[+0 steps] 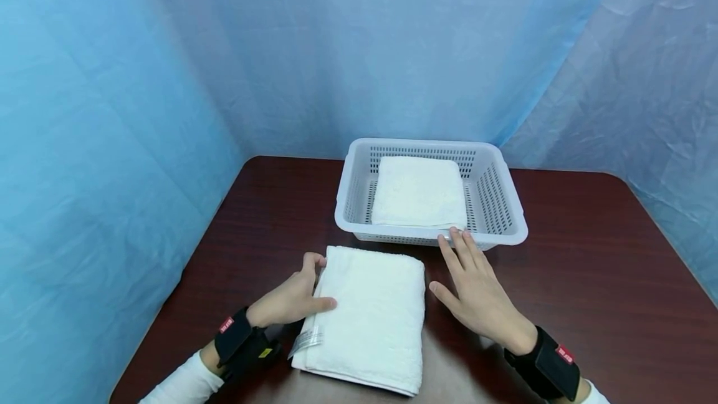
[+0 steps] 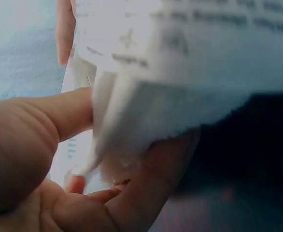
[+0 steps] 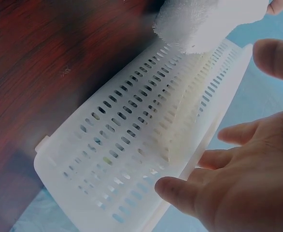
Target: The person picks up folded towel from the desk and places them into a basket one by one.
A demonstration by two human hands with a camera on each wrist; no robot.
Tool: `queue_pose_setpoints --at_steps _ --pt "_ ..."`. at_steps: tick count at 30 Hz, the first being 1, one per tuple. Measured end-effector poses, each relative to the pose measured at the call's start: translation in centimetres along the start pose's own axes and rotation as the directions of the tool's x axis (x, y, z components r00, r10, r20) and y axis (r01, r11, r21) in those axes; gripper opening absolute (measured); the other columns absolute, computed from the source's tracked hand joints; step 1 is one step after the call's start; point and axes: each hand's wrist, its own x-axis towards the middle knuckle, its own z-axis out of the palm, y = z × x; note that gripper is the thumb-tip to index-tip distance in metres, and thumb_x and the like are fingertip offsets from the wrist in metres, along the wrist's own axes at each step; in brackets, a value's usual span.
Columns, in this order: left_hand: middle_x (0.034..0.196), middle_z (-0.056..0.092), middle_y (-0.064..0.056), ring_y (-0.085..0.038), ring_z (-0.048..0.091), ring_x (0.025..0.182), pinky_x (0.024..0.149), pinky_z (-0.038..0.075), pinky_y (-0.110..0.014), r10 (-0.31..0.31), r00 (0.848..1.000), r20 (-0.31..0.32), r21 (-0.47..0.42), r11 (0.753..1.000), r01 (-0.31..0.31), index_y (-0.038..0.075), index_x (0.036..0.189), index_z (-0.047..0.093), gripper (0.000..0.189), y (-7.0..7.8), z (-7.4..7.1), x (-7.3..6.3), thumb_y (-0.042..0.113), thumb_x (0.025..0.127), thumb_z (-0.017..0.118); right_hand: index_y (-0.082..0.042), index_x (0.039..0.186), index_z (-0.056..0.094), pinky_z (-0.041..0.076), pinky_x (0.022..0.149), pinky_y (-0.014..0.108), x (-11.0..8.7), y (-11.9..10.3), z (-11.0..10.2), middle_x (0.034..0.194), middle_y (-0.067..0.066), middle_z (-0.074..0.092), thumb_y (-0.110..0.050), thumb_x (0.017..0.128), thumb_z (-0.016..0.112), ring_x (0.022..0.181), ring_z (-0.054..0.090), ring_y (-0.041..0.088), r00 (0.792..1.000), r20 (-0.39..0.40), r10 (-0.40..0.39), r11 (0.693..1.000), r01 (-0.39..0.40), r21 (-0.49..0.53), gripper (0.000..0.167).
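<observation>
A folded white towel [image 1: 370, 317] lies on the table in front of the basket, with a printed care label [image 1: 307, 340] sticking out at its near left corner. My left hand [image 1: 291, 298] grips the towel's left edge, thumb on top and fingers underneath; the left wrist view shows the folded layers [image 2: 127, 111] between them. My right hand [image 1: 482, 298] holds nothing. Its fingers are spread and reach to the front rim of the white plastic basket [image 1: 343, 189]. Inside the basket lies another folded white towel [image 1: 419, 192].
The dark brown wooden table [image 1: 583, 254] has rounded far corners. Blue curtains [image 1: 314, 55] hang behind it and along both sides. The basket stands close to the table's back edge, its slotted wall [image 3: 127, 116] seen from near in the right wrist view.
</observation>
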Motion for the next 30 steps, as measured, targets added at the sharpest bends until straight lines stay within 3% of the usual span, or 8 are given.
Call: queue_pose_setpoints --at_steps 5,10,15,21,27,30 --pt "0.072 0.029 0.0 -0.015 0.037 0.053 0.056 0.032 -0.027 0.055 0.997 0.044 -0.022 0.998 -0.054 0.007 0.12 0.022 0.059 0.3 0.3 0.0 0.018 0.092 0.072 -0.002 0.157 0.019 0.016 0.114 0.061 0.0 0.0 0.0 0.164 0.022 0.01 -0.028 0.097 0.064 0.151 0.004 0.039 1.0 -0.001 -0.006 1.0 0.006 0.01 0.08" --pt "0.074 0.03 0.0 -0.014 0.039 0.056 0.057 0.033 -0.026 0.109 0.992 0.064 -0.005 0.994 -0.108 0.007 0.121 0.023 0.056 0.6 0.6 -0.2 0.016 0.093 0.07 -0.002 0.158 0.019 0.017 0.114 0.061 -0.1 -0.1 -0.2 0.164 0.022 0.01 -0.027 0.096 0.065 0.151 0.005 0.04 1.0 0.001 -0.002 1.0 0.002 0.023 0.08" --pt "0.071 0.026 0.002 -0.013 0.031 0.052 0.054 0.03 -0.024 0.103 0.992 0.074 0.023 0.994 -0.105 0.009 0.122 0.024 0.055 0.9 0.8 -0.3 0.017 0.094 0.07 -0.005 0.158 0.019 0.016 0.115 0.061 -0.5 -0.5 -0.3 0.165 0.02 0.006 -0.027 0.096 0.066 0.151 0.001 0.039 0.999 0.022 0.024 0.998 -0.025 0.06 0.081" --pt "0.07 0.027 0.003 -0.011 0.034 0.052 0.054 0.031 -0.024 0.12 0.99 0.071 0.054 0.991 -0.124 0.01 0.124 0.027 0.055 1.0 1.1 -0.2 0.019 0.093 0.071 -0.006 0.158 0.021 0.02 0.113 0.063 -1.7 -0.8 -0.2 0.165 0.019 0.005 -0.026 0.096 0.067 0.151 0.0 0.04 0.999 0.02 0.046 0.994 -0.047 0.1 0.08" --pt "0.069 0.028 0.004 -0.011 0.032 0.051 0.053 0.032 -0.023 0.127 0.987 0.101 0.055 0.99 -0.133 0.013 0.126 0.029 0.052 1.2 1.4 -0.1 0.02 0.095 0.069 -0.009 0.158 0.022 0.025 0.108 0.065 -2.8 -0.6 0.3 0.164 0.021 0.009 -0.026 0.095 0.067 0.15 0.008 0.043 0.995 0.046 0.093 0.987 -0.099 0.129 0.079" --pt "0.068 0.027 0.005 -0.009 0.029 0.051 0.053 0.031 -0.023 0.133 0.985 0.113 0.061 0.988 -0.14 0.015 0.127 0.031 0.049 1.3 1.4 -0.2 0.02 0.095 0.068 -0.01 0.158 0.024 0.038 0.101 0.061 -3.2 -0.7 0.5 0.159 0.023 0.022 -0.027 0.095 0.067 0.143 0.026 0.044 0.991 0.063 0.12 0.984 -0.127 0.126 0.078"
